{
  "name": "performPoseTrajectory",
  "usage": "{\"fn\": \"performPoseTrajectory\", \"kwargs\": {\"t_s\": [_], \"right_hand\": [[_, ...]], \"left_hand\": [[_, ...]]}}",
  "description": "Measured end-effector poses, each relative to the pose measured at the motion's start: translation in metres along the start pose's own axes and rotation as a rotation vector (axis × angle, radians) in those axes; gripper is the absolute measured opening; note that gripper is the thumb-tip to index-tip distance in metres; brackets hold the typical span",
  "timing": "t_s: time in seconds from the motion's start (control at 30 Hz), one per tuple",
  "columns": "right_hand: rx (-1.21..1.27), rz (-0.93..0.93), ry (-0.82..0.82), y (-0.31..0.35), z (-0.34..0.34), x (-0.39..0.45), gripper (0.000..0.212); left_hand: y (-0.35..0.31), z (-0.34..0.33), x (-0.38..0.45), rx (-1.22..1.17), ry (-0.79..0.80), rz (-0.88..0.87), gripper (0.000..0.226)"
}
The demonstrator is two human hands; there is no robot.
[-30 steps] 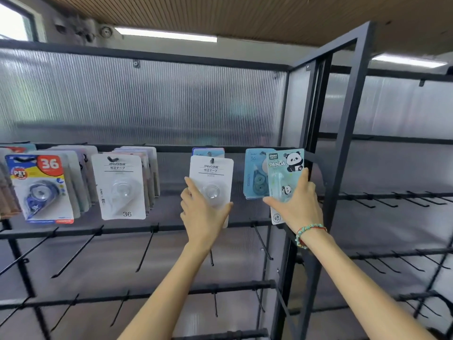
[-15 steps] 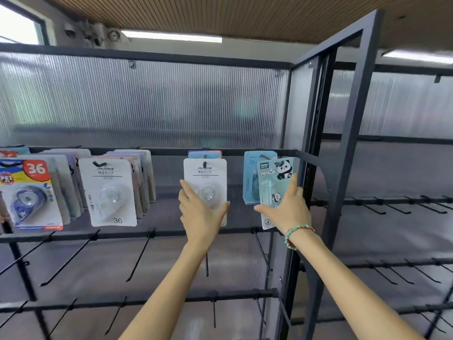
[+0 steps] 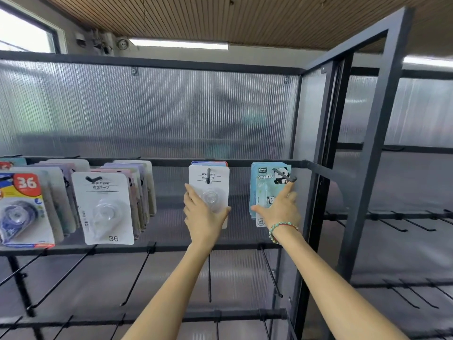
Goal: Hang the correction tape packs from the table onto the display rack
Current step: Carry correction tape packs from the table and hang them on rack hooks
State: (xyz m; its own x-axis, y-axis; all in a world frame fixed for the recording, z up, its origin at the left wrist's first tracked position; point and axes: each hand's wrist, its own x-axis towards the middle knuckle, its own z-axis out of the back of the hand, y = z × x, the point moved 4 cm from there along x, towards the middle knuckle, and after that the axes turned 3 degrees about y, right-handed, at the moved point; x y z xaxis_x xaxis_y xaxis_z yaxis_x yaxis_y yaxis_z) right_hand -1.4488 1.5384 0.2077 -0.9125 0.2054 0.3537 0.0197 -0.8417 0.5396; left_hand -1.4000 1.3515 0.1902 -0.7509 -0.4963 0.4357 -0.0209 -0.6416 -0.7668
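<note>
Since a second ago the light blue panda pack has gone from being held tilted in front of the blue packs to hanging square on the far-right hook of the top rail, its hook tip showing through the hang hole.

The black display rack fills the view, with ribbed clear panels behind its rails. On the top rail, further left, hang rows of other packs, and the lower rails carry bare hooks.

The left hand presses flat, fingers straight, on the white pack that hangs on the middle hook. The right hand, fingers spread and relaxed, touches the panda pack's lower front; a beaded bracelet circles its wrist.
</note>
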Motion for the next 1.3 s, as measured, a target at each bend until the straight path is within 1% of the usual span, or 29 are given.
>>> {"fn": "performPoseTrajectory", "kwargs": {"t_s": [0.23,0.47,0.6,0.7,0.83,0.97,1.03,1.13,1.3], "right_hand": [[-0.015,0.024,-0.002,0.000,0.001,0.002,0.127],[0.100,0.019,0.013,-0.006,0.003,-0.012,0.130],[0.125,0.050,0.038,-0.012,0.008,-0.029,0.126],[0.048,0.135,0.050,-0.011,0.014,-0.048,0.111],[0.034,0.260,0.174,-0.002,0.016,-0.082,0.091],[0.054,0.413,0.296,0.017,0.011,-0.127,0.080],[0.054,0.486,0.350,0.029,0.003,-0.152,0.075],[0.079,0.548,0.446,0.052,-0.012,-0.191,0.071],[0.137,0.679,0.568,0.120,-0.036,-0.278,0.065]], "left_hand": [[0.002,0.003,0.004,0.056,0.028,-0.012,0.127],[0.004,0.009,-0.002,0.072,0.026,-0.023,0.130],[0.003,0.018,-0.014,0.099,0.014,-0.070,0.120],[0.002,0.029,-0.027,0.124,0.037,-0.120,0.107],[0.006,0.049,-0.055,0.173,0.112,-0.214,0.084],[0.027,0.080,-0.092,0.222,0.135,-0.206,0.073],[0.046,0.098,-0.112,0.261,0.137,-0.168,0.072],[0.084,0.133,-0.140,0.333,0.144,-0.081,0.071],[0.144,0.236,-0.182,0.433,0.062,0.049,0.069]]}}
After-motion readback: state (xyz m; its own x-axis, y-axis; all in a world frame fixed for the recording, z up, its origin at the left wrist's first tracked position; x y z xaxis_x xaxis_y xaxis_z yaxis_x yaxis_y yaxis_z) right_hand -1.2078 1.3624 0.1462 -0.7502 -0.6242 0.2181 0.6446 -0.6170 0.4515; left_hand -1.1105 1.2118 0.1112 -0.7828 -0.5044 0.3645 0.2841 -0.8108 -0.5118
